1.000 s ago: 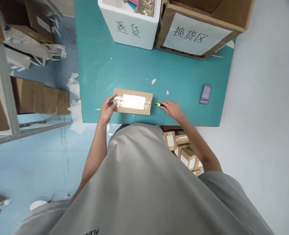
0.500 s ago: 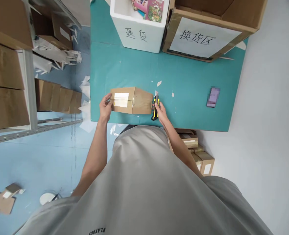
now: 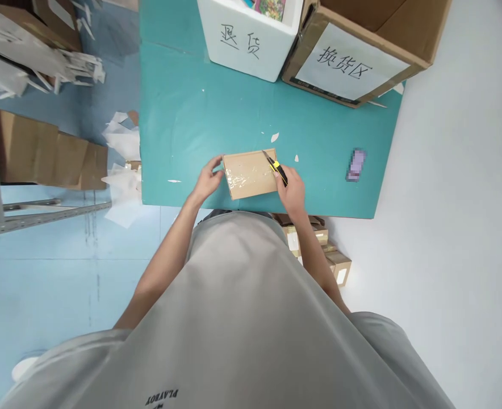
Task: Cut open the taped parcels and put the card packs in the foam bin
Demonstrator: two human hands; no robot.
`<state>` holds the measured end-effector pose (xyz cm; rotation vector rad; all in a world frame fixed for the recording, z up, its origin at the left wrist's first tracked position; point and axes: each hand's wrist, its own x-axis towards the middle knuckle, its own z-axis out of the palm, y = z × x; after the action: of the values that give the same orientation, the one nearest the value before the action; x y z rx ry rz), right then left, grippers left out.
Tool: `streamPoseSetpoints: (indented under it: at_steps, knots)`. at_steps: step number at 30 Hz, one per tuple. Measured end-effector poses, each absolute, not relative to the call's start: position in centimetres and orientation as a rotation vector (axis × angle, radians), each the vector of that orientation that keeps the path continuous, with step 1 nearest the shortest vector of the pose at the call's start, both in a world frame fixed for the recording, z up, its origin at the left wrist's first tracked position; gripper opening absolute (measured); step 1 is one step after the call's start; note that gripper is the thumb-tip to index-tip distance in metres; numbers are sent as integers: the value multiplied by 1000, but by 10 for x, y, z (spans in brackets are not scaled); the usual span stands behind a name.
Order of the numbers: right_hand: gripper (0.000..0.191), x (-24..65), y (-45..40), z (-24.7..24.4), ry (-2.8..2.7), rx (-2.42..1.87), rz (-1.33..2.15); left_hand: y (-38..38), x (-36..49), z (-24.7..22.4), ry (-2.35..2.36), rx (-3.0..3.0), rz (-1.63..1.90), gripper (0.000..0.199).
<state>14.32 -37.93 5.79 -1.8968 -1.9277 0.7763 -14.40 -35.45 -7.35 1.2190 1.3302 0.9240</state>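
Note:
A small brown cardboard box [image 3: 251,177] lies near the front edge of the green table, a face with shiny clear tape across it turned up. My left hand [image 3: 209,180] grips its left end, with thumb and fingers bent at the edge. In my right hand [image 3: 292,190] is a yellow and black utility knife [image 3: 279,170], held at the right end of the box. Its blade points up and left, over the upper right part of the box. The box's underside is hidden.
At the back stand a white foam bin [image 3: 251,42] with colourful packets and a large open carton [image 3: 344,74] with a paper sign. A blurred purple object [image 3: 355,165] lies on the right. Paper scraps [image 3: 275,137] dot the green table [image 3: 178,125]. Cartons [image 3: 42,150] stand left.
The box has been turned: its white label no longer shows and a taped face is up. The knife has tilted from upright to slanting left over the box. The view has shifted.

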Motion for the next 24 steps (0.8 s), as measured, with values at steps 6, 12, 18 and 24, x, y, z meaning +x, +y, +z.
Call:
streamPoseSetpoints:
  at_steps: [6,12,18,24]
  knots:
    - [69,125,-390,84,-1850,-2115,640,-318,-156,-12,1159,1265,855,40]
    - [63,84,-422,105,-1887,-2157,953,-301,-160,-7,1077,1283,738,49]
    - [60,23,-429,104,-2179,-2303,931,-296,-163,-15,1023,1240,712,56]
    - [61,1,-422,111,-2189,-2468,907,-296,-162,-17,1024,1278,725,50]
